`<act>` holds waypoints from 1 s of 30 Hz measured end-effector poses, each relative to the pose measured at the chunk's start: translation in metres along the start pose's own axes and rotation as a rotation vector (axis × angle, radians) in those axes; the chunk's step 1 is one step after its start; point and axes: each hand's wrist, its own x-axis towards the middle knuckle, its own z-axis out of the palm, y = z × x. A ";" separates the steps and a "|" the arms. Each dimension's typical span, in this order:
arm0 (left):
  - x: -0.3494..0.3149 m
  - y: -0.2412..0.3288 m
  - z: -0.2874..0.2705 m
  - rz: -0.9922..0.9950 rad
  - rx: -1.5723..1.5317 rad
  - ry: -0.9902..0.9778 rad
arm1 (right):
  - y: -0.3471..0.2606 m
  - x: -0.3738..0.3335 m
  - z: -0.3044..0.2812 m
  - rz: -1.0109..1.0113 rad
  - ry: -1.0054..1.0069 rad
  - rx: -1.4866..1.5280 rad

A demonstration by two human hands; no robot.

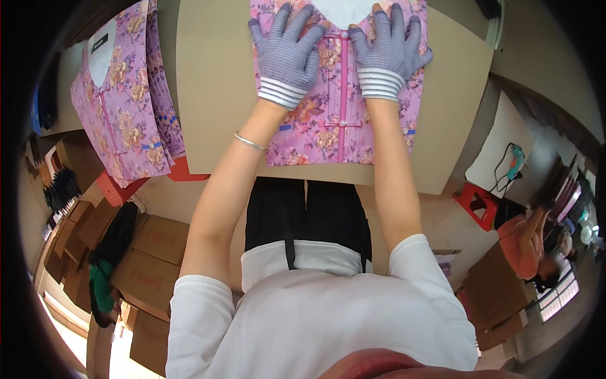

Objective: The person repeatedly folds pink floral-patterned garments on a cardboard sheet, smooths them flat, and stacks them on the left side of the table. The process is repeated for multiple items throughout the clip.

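The floral garment point(338, 120) is running off the far picture edge at its collar. Both gloved hands are covering its chest. The far-right person point(536, 246) is appearing blurred and small.

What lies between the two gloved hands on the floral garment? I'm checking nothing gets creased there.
In the head view, between the left hand and right hand runs the floral garment's pink button placket; nothing else.
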 end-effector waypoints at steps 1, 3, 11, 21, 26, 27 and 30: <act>0.002 0.005 -0.005 0.001 -0.008 -0.009 | 0.000 0.000 -0.002 0.018 -0.024 0.000; 0.005 0.021 -0.012 0.004 -0.040 -0.021 | 0.005 -0.001 -0.002 0.005 0.003 0.044; 0.001 0.005 0.015 0.163 0.029 -0.020 | 0.013 -0.006 -0.006 -0.166 -0.053 0.083; 0.002 0.011 0.005 0.124 -0.031 -0.067 | 0.089 -0.037 -0.044 -0.833 -0.484 0.227; 0.000 0.010 0.000 0.097 0.002 -0.110 | 0.075 0.127 0.038 -0.706 -0.383 0.354; 0.005 0.011 0.004 0.139 -0.021 -0.081 | 0.084 0.157 0.045 -0.810 -0.152 0.292; 0.004 0.011 0.003 0.149 -0.021 -0.065 | 0.080 0.174 0.049 -0.927 0.115 0.237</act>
